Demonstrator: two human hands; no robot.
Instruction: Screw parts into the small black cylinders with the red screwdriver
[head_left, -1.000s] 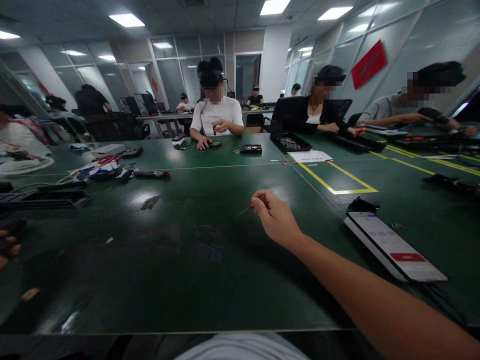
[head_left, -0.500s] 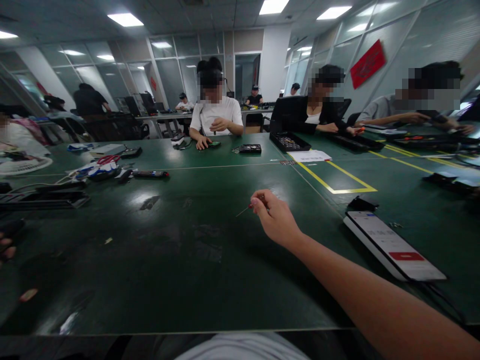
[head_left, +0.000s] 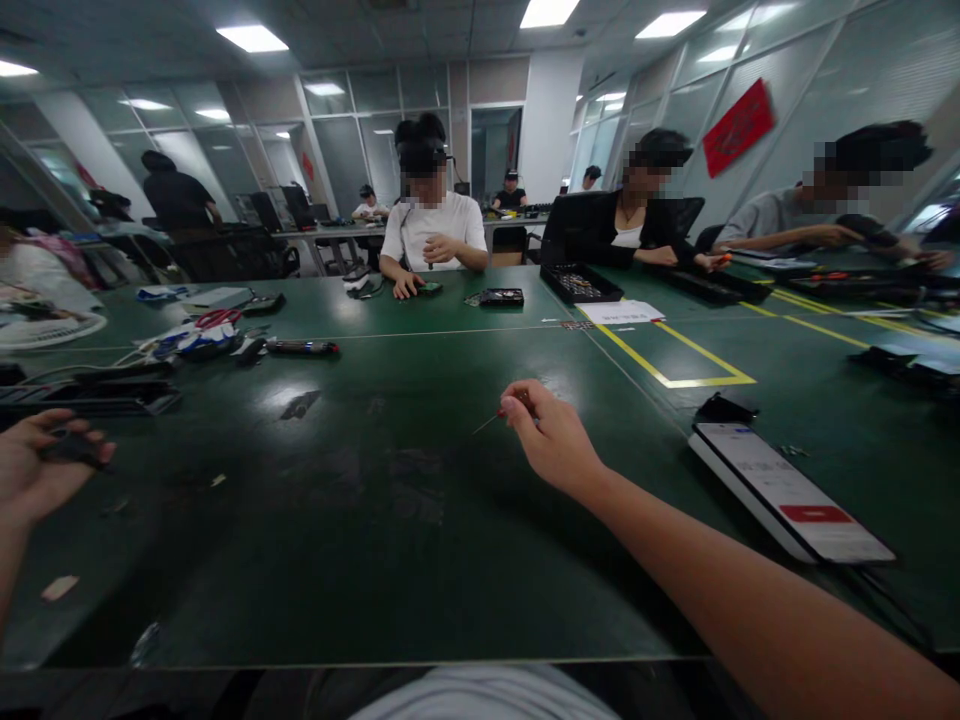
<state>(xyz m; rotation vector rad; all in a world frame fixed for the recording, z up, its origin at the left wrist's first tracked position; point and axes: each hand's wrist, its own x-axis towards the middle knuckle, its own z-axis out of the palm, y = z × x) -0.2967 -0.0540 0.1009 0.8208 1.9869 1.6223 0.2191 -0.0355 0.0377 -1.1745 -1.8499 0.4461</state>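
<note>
As far as it can be judged from here, the work stands at an early point or between two steps: both things are picked up, but they are well apart and nothing is being worked on by the tip. The right hand (head_left: 553, 435) is closed narrowly around a thin tool (head_left: 501, 412) with a reddish handle, which looks like a small screwdriver; its shaft comes out to the left of the fingers and points down toward the surface (head_left: 315, 570). Whether the tip touches there, I cannot tell. The left hand (head_left: 37, 475) is partly cut by the picture's edge, and it holds a dark piece (head_left: 71, 450) across its loosely bent fingers; this piece is blurred, so its exact kind stays unclear. What remains undone, in my judgement, is any contact between tool and piece. About the pose: the right forearm enters from the lower right corner and stretches forward, with the hand above the surface and the thumb pressing on the tool. The left palm is turned upward. Just beyond the left hand lies a long black tray (head_left: 135, 400), and nearer to the body than this hand there is a pale scrap (head_left: 60, 588). To the right of the right hand rests a phone (head_left: 795, 495).
</note>
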